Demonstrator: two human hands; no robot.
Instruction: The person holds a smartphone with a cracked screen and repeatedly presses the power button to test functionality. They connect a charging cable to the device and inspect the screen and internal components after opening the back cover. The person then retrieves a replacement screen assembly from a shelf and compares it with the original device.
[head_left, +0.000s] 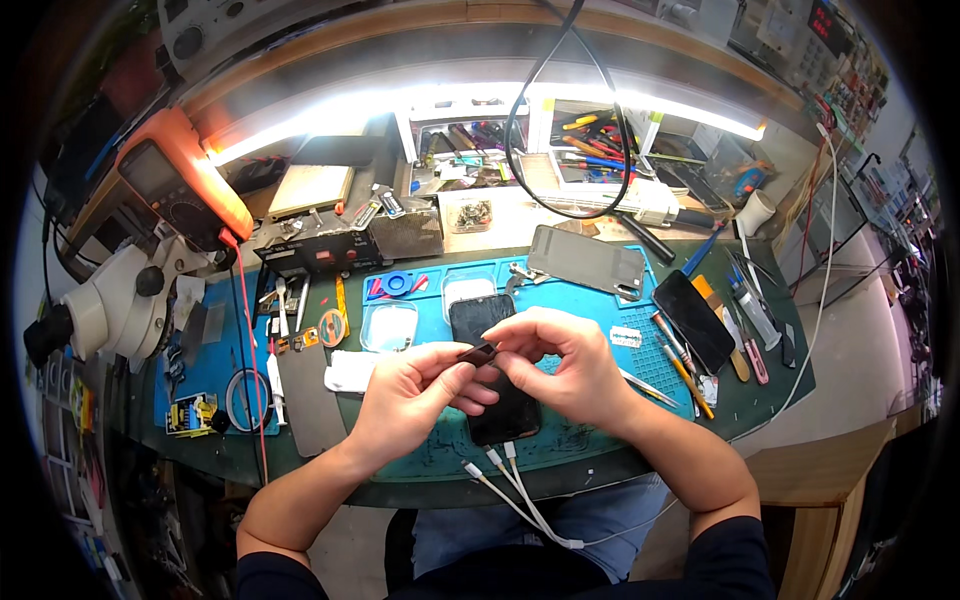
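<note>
Above a black phone [495, 420] lying face up on the blue work mat [600, 398], my left hand [425, 400] and my right hand [560, 375] meet, both pinching a small dark flat piece [475, 353] between their fingertips. I cannot make out exactly what the piece is. The fingers hide part of the phone's screen. A branched white cable [520, 500] has its plugs just below the phone. A clear plastic tub [390, 325] and a white pad [345, 372] sit left of my hands; silver tweezers [648, 388] lie to the right.
An orange multimeter [185, 180] and white microscope [110, 305] stand left. A grey phone back [585, 262], another phone [692, 321] and hand tools [751, 365] lie right. A black cable [510, 150] hangs in a loop before lit tool bins [470, 150].
</note>
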